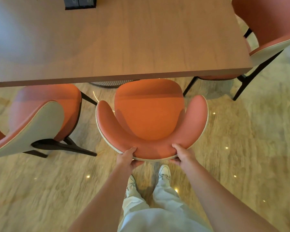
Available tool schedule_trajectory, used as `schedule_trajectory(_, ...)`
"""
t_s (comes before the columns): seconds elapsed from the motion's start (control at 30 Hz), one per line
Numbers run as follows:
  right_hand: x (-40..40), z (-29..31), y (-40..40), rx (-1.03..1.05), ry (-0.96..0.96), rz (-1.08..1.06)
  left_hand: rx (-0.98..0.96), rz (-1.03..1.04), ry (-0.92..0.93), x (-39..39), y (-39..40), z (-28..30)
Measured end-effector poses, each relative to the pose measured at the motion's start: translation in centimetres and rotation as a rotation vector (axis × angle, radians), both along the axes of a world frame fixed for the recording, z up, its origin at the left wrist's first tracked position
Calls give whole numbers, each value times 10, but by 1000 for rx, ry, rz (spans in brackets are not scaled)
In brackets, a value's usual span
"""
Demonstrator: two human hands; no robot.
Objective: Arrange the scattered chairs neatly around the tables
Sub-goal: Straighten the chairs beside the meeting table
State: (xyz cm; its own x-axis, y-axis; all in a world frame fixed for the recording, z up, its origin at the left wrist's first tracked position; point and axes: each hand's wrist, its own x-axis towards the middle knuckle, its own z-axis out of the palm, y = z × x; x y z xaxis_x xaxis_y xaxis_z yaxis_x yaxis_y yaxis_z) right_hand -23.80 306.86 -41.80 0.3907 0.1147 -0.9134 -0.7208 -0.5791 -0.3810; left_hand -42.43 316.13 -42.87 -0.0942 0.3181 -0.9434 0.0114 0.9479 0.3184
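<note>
**Both hands on the chair back, seat front at the table edge**

The left hand [128, 156] and right hand [182, 155] each hold a grip on the curved backrest of the middle orange chair [149, 118], thumbs lying on the padded inner face and fingers curled under the pale piped rim. The two hands sit about evenly either side of the backrest's middle, so neither is clearly nearer the work.

From the grip the chair runs straight away from the person: backrest nearest, seat beyond, and the seat's front edge just under the near edge of the wooden tabletop [124, 47]. Its front-to-back line looks close to square with that edge. Judged from this, the coming move is a straight push forward, with little turning needed.

A second orange chair [40, 119] stands to the left, angled off-square, and a third chair [271, 30] sits at the tabletop's right corner. A black box [79, 3] rests on the far side of the tabletop. The polished floor [241, 148] shows light spots.
</note>
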Motion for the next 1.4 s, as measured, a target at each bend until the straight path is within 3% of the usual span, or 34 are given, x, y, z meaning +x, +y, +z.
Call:
schedule_trajectory(0.53, -2, -2, -11, 34, -8, 15, 15, -1, -13, -4, -9, 12)
schedule_trajectory(0.97, -26, 5, -11, 55, -24, -45, 177, -104, 38, -31, -22, 25)
schedule_trajectory(1.2, -70, 29, -13, 55, -103, -102, 226, -75, -50, -75, -10, 53)
schedule_trajectory(1.4, -140, 58, -7, 108, -204, -187, 313, -215, -110, -131, 13, 83)
